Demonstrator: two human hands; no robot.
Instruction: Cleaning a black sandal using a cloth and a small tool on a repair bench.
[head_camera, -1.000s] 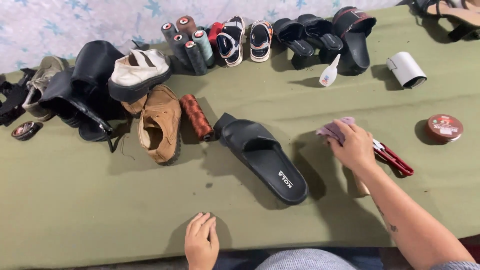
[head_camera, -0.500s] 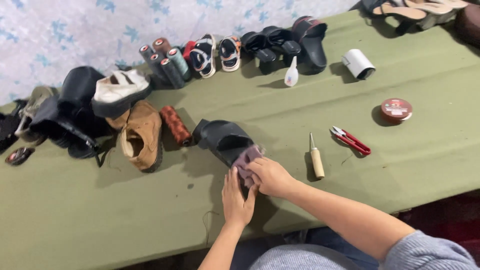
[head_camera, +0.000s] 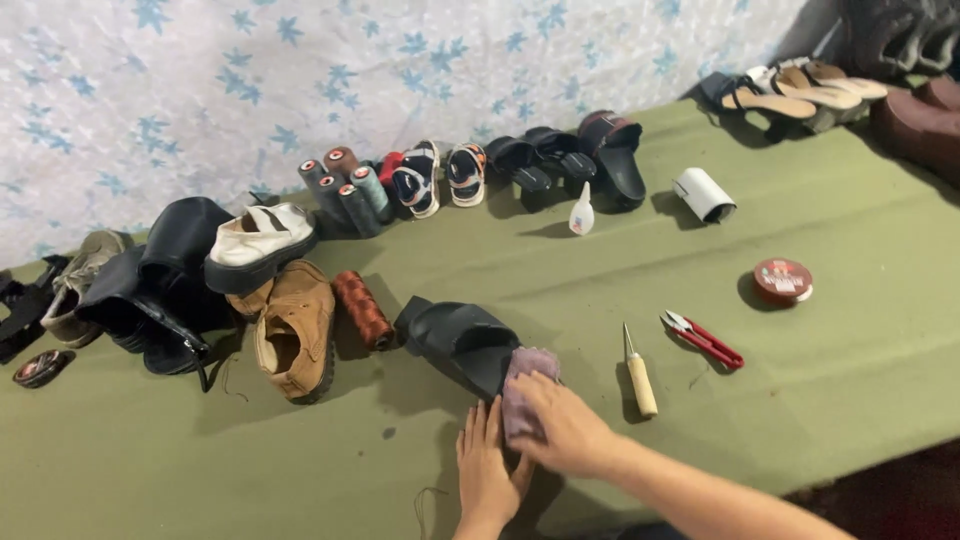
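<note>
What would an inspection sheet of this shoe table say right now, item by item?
Surface: green cloth-covered table.
Job's things: black slide sandal, pinkish cloth pressed on it.
Clutter: awl, red snips, round tin, glue bottle, thread spools, brown shoe, other footwear along the back.
Grippers: right hand on the cloth; left hand flat beside it, on the sandal's near end.
Cables: nothing seen.
Surroundings: pale blue star-patterned wall.

Slipper (head_camera: 458, 342) between thread spool (head_camera: 361, 309) left, awl (head_camera: 638, 372) right.
</note>
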